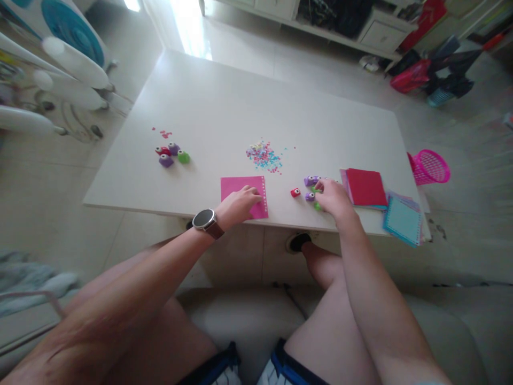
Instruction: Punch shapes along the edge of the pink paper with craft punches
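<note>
Left hand (242, 203) on pink square hole-edged paper sheet (234, 185), near table edge; right hand (332, 197) at small purple eye-dotted pieces (309, 181).
Left fingers loosely spread; right narrowed, can't tell if gripping. Bright-pink round mesh basket (431, 167) beside white rectangular table (224, 107), contents unclear.

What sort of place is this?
Probably a living room in someone's home: there is a sofa-like seat drawn up to a white table, and a white cabinet with drawers stands across the tiled floor.

Along the worktop's (224, 101) near edge, the left hand (240, 204) lies on a pink sheet (234, 185) (holed along one side); the right hand (331, 197) is among small eyed gadgets (310, 197).
</note>
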Action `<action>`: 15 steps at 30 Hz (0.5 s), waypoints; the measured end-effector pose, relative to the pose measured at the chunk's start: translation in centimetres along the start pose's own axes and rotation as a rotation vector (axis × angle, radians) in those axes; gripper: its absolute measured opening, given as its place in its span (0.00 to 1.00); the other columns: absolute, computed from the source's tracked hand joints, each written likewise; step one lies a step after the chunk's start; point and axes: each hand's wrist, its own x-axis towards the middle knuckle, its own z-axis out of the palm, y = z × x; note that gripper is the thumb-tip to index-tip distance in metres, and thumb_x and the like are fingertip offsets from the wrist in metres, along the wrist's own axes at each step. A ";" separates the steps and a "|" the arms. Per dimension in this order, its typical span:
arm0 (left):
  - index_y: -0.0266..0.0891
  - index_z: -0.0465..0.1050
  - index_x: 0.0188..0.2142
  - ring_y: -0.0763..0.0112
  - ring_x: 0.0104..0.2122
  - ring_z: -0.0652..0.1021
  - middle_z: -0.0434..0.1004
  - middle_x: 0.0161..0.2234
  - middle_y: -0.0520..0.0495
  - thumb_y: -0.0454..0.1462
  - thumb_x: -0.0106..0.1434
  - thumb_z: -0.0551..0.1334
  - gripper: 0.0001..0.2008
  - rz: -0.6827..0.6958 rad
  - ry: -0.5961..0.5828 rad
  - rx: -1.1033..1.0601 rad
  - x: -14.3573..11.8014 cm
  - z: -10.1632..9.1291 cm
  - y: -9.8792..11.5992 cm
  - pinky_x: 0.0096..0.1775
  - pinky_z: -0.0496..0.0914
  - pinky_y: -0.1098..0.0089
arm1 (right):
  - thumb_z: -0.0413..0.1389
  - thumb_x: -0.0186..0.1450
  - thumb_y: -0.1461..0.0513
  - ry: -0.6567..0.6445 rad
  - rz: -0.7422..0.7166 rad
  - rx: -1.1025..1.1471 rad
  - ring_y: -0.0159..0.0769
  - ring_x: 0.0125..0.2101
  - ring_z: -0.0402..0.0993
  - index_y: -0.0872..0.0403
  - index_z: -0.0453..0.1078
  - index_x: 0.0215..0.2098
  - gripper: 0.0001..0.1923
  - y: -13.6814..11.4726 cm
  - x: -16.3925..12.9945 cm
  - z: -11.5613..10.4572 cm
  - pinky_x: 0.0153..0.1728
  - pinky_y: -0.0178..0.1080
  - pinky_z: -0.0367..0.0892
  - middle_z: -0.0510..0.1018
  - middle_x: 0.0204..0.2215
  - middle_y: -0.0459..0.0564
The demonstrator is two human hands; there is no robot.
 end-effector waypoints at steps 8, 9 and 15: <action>0.41 0.80 0.55 0.52 0.58 0.76 0.79 0.58 0.38 0.33 0.60 0.73 0.23 -0.018 -0.004 0.007 -0.2 -0.1 0.6 0.46 0.76 0.62 | 0.57 0.64 0.71 -0.146 0.040 -0.089 0.50 0.48 0.81 0.56 0.80 0.50 0.18 1.6 0.0 0.4 0.51 0.45 0.70 0.85 0.48 0.63; 0.41 0.80 0.55 0.52 0.58 0.76 0.79 0.58 0.38 0.32 0.60 0.72 0.22 -0.016 -0.005 0.011 -0.3 -0.2 0.6 0.46 0.76 0.62 | 0.57 0.64 0.71 -0.147 0.031 -0.092 0.49 0.48 0.80 0.56 0.81 0.49 0.17 1.3 0.0 0.5 0.52 0.44 0.70 0.85 0.49 0.62; 0.41 0.81 0.53 0.52 0.58 0.77 0.80 0.57 0.38 0.30 0.63 0.68 0.18 -0.003 -0.015 0.015 -0.3 -0.4 0.9 0.47 0.77 0.62 | 0.57 0.67 0.69 -0.131 0.026 -0.072 0.47 0.48 0.81 0.56 0.82 0.49 0.15 0.5 0.1 0.6 0.51 0.44 0.71 0.86 0.49 0.61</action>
